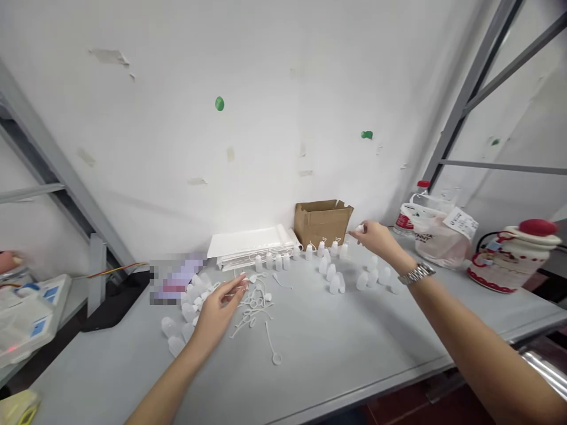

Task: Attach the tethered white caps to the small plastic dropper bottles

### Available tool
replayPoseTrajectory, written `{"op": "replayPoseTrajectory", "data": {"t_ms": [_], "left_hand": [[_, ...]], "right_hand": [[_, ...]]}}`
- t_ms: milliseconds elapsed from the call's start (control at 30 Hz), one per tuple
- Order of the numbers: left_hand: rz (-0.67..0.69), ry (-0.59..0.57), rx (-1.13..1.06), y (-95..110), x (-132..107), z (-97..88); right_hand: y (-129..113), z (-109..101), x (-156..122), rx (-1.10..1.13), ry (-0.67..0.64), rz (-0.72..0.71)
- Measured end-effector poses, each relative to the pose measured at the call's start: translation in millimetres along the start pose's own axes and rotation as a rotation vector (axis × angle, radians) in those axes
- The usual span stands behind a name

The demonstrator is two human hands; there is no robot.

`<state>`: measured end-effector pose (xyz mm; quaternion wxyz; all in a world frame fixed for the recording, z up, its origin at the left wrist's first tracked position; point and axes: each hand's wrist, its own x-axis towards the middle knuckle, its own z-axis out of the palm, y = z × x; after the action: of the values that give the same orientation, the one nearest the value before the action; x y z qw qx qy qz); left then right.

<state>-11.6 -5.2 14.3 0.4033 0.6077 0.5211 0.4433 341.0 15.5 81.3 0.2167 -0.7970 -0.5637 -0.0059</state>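
Now our right hand [376, 237] has its fingers closed on a small white piece [360, 228], with the cardboard box [322, 221] just beyond them. Our left hand [217, 313] pinches a thin strap [237, 291]; the strap pile [256, 307] lies just past those fingers on the desk [354, 348]. The bag label [460, 222] is unreadable.

hands [221, 307] among small bottles [332, 277], grey table [336, 348]

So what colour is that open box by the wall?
Brown cardboard box, seen in the head view.
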Motion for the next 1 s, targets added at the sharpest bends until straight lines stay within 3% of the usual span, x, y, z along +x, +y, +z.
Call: {"op": "replayPoseTrajectory", "data": {"t_ms": [167, 367, 533, 700, 1000], "left_hand": [[0.077, 0.022, 0.135, -2.8, 0.6, 2.0], [0.111, 0.044, 0.181, -8.7, 5.1, -1.8], [0.149, 0.004, 0.301, -14.6, 6.7, -3.4], [0.144, 0.057, 0.385, -13.8, 6.9, -2.8], [0.179, 0.097, 0.512, -18.4, 8.0, -2.3]], "right_hand": [[35.1, 18.9, 23.2, -0.113, -0.168, 0.071], [41.6, 39.1, 31.4, -0.15, -0.285, 0.082], [50.6, 31.2, 33.1, -0.184, -0.311, 0.106], [66.2, 14.9, 18.1, -0.217, -0.289, 0.086], [59.9, 20.8, 2.8, -0.303, -0.27, 0.013]]}}
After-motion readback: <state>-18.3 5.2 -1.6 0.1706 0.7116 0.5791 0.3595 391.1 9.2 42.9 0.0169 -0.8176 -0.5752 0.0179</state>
